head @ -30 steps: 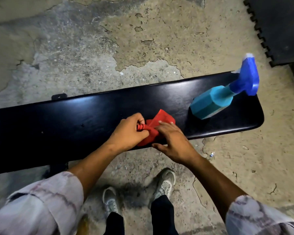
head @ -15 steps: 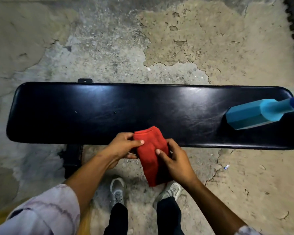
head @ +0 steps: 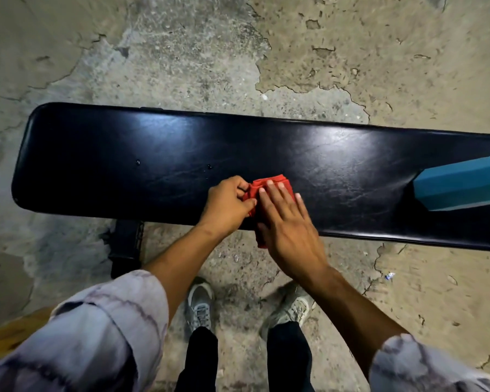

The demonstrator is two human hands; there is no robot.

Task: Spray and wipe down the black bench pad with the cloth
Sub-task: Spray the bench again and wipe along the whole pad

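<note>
Red cloth (head: 269,185) lies folded on the black bench pad (head: 159,154), at the pad's near edge roughly mid-length; its lower end hangs just over that edge. Placement reads as a pad being made up for wiping: a folded cloth gives a thicker, flatter face than a loose one.

Left hand (head: 227,205) is at the cloth's left edge, fingers curled, thumb and forefinger pinching a bunch of the fabric. Judged purpose: anchor that side so the fold does not slide on the slick vinyl.

Right hand (head: 287,222) lies flat over the cloth, fingers straight and close together, fingertips (head: 270,183) reaching nearly to the cloth's far edge. It grips nothing; palm down, it presses the fabric against the pad. Wrist is low, and the forearm runs back from the hand toward the body. Both forearms converge on the cloth from rolled pale sleeves.

Teal spray bottle (head: 461,185) stands on the pad well to the right of the cloth, nozzle out of frame, neither hand near it. A few droplets (head: 209,166) sit on the pad left of the cloth, so spraying appears done at least there.

Step in hand, judged: cloth being readied; the wipe itself not yet evident.
</note>
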